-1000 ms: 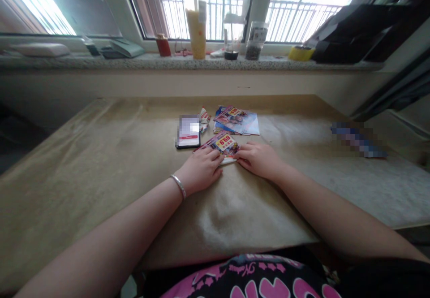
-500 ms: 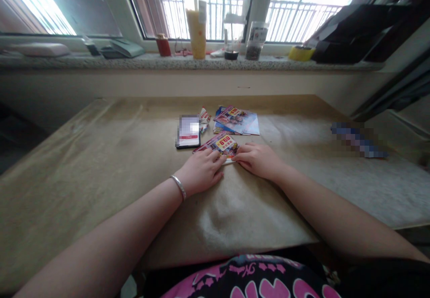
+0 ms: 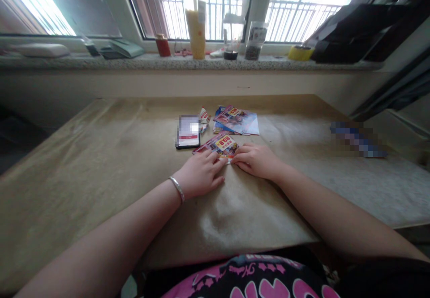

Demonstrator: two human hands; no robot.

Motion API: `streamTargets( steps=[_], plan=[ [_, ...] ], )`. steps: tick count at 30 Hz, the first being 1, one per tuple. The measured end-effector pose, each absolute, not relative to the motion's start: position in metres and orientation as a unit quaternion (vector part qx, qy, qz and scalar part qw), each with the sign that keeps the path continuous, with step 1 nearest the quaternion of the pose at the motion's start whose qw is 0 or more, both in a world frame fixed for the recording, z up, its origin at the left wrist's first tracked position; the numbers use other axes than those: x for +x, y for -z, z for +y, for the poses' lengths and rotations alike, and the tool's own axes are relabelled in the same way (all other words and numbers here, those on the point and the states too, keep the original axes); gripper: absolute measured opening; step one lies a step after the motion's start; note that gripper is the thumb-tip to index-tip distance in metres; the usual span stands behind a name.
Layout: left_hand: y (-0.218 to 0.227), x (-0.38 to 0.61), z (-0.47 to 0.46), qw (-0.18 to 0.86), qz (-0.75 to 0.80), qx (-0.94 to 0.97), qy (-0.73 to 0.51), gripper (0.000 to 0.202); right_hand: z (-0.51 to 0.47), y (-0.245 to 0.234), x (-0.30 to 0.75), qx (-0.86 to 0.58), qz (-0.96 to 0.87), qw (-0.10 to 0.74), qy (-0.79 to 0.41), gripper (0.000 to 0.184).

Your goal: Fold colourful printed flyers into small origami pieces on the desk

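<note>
A colourful printed flyer with large red numbers on yellow lies on the table in front of me, its near edge folded into a narrow strip. My left hand, wearing a silver bangle at the wrist, rests palm down with its fingers stretched over the flyer's near left part and the thumb apart on the table. At the near right corner, my right hand has its fingers and thumb closed on the flyer's edge. Parts of the near edge are hidden beneath the fingers.
Beyond the flyer lie a phone, a folded paper piece and a stack of flyers. A blurred bluish item is at the right. Cups, including a tall yellow one, and tape stand on the windowsill.
At the flyer's near edge, the raised white strip now lies flatter and shows coloured print. My left thumb has spread slightly to the right; my right hand has barely moved.
</note>
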State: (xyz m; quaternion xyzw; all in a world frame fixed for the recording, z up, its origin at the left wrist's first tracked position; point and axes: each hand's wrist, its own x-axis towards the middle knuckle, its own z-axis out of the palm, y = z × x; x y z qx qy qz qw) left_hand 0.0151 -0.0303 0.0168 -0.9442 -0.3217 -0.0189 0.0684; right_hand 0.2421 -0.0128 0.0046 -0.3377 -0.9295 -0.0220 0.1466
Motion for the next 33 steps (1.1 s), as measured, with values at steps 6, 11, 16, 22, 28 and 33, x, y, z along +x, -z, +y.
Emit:
streamTargets(
  steps=[6, 11, 16, 22, 28, 33],
  plan=[
    [-0.023, 0.014, -0.032, 0.047, -0.320, -0.946, 0.009, 0.046, -0.011, -0.003, 0.246, -0.330, -0.934, 0.138, 0.017, 0.025],
    [-0.021, 0.014, -0.032, 0.056, -0.317, -0.947, 0.010, 0.044, -0.010, -0.004, 0.246, -0.317, -0.940, 0.125, 0.033, 0.025],
    [-0.021, 0.014, -0.032, 0.060, -0.316, -0.947, 0.015, 0.043, -0.010, -0.008, 0.247, -0.315, -0.942, 0.111, 0.039, 0.025],
    [-0.020, 0.014, -0.031, 0.069, -0.309, -0.948, 0.015, 0.040, -0.009, -0.011, 0.250, -0.316, -0.942, 0.107, 0.039, 0.022],
    [-0.020, 0.014, -0.032, 0.073, -0.310, -0.948, 0.015, 0.038, -0.009, -0.015, 0.254, -0.326, -0.938, 0.116, 0.021, 0.022],
    [-0.020, 0.014, -0.031, 0.070, -0.313, -0.947, 0.017, 0.038, -0.007, -0.019, 0.262, -0.358, -0.928, 0.100, 0.008, 0.021]
  ],
)
